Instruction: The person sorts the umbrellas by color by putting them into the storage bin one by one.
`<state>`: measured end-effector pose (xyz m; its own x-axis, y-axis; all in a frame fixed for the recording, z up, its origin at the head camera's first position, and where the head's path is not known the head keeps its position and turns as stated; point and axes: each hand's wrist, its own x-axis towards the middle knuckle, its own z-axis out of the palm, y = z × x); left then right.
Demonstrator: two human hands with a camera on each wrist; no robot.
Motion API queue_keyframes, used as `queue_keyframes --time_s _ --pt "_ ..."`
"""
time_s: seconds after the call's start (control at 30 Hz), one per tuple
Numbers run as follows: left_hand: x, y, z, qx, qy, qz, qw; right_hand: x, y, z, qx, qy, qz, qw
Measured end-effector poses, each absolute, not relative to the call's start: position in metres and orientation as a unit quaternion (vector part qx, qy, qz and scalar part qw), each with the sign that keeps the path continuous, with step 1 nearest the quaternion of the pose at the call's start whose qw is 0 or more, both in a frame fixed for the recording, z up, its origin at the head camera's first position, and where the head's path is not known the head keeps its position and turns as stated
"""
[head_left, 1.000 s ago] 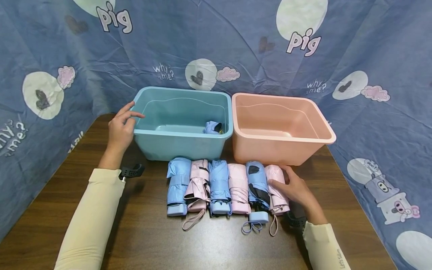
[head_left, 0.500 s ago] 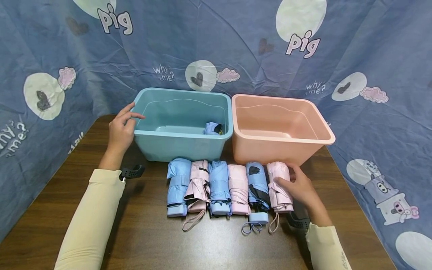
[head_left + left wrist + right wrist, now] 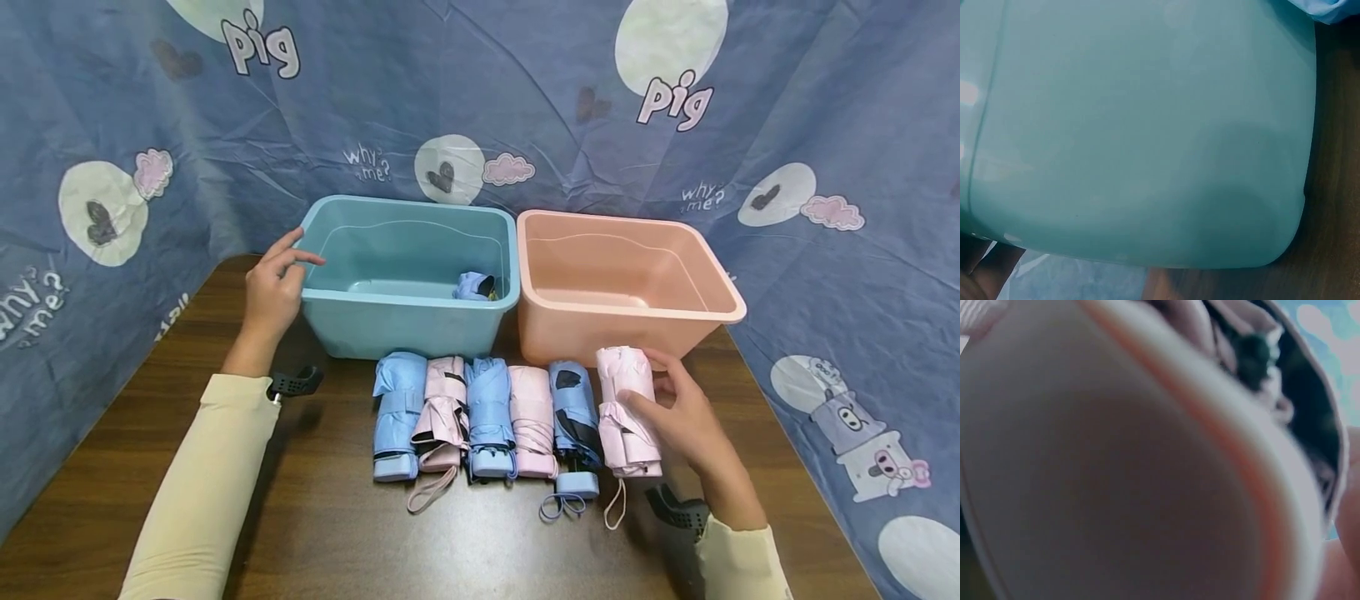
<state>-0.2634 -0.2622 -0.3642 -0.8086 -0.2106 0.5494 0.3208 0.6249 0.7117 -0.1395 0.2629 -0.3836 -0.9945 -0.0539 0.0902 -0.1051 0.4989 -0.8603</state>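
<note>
My right hand (image 3: 686, 417) grips a folded pink umbrella (image 3: 630, 429), thumb on its near face; its wrist loop (image 3: 615, 507) dangles. The right wrist view shows the umbrella's pale handle end (image 3: 1116, 487) close and blurred, with pink fabric behind. My left hand (image 3: 273, 292) rests at the left rim of the teal bin (image 3: 397, 329), one extended finger reaching over the rim. The bin's outer wall (image 3: 1147, 137) fills the left wrist view, where bits of fingers show at the lower left. A blue umbrella (image 3: 474, 286) lies inside the teal bin.
Several folded umbrellas, blue (image 3: 397, 417) and pink (image 3: 531, 417) alternating, lie in a row on the wooden table (image 3: 420, 554). A peach bin (image 3: 600, 333) stands right of the teal bin, just behind the row. Patterned blue cloth (image 3: 480, 83) hangs behind.
The right-end pink umbrella, in my right hand, has shifted right and up, away from the blue one beside it. My left hand keeps its place at the teal rim.
</note>
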Motion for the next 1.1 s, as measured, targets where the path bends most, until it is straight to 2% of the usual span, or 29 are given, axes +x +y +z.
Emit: queue_keyframes --time_s 0.27,0.47,0.63,0.87,1.1 --pt "-0.263 -0.26 -0.363 -0.039 -0.844 -0.438 0.306 -0.124 0.256 -0.342 0.096 -0.827 0.553 0.04" --pt "-0.263 -0.261 -0.362 -0.043 -0.843 -0.443 0.301 -0.127 0.255 -0.313 0.105 -0.817 0.563 0.066" --pt "-0.262 -0.261 -0.362 -0.038 -0.845 -0.441 0.3 -0.143 0.254 -0.29 0.09 -0.778 0.619 0.062" --pt "-0.263 -0.261 -0.363 -0.038 -0.844 -0.44 0.305 -0.172 0.249 -0.261 0.085 -0.757 0.641 0.088" --pt "-0.263 -0.263 -0.364 -0.043 -0.843 -0.44 0.305 -0.209 0.243 -0.245 0.065 -0.733 0.673 0.075"
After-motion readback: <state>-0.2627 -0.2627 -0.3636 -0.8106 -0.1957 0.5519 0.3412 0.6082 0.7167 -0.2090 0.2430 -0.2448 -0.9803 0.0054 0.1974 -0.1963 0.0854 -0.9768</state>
